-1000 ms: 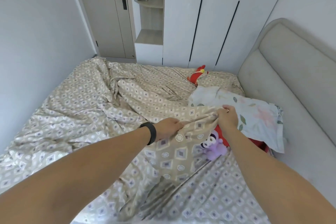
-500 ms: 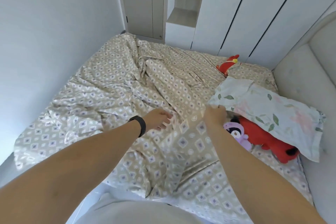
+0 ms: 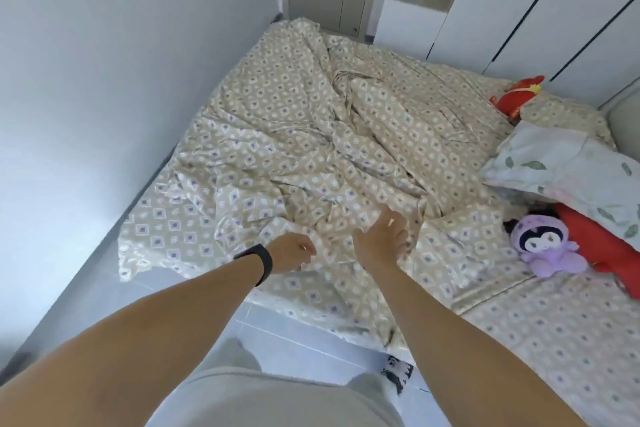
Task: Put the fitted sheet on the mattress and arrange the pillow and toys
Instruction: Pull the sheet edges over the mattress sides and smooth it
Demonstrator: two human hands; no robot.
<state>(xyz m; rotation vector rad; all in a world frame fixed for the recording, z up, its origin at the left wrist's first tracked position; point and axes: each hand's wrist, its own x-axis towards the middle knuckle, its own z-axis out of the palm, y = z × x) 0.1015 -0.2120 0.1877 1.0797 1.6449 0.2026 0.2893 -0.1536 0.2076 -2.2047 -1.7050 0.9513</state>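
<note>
Our left hand (image 3: 290, 251) pinches the rumpled fitted sheet (image 3: 311, 135), right hand (image 3: 381, 241) spread flat on it; sheet untucked, pillow (image 3: 568, 180) and toys (image 3: 543, 246) still unarranged.

No legible txt, labels, brands or nos. on anything in view.

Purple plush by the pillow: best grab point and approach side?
Take the purple plush by its round head, coming from above and from the near bed edge. It lies face up on the sheet, head fully exposed. The red plush sits against its right side and the pillow lies just behind, so those sides look crowded.
</note>
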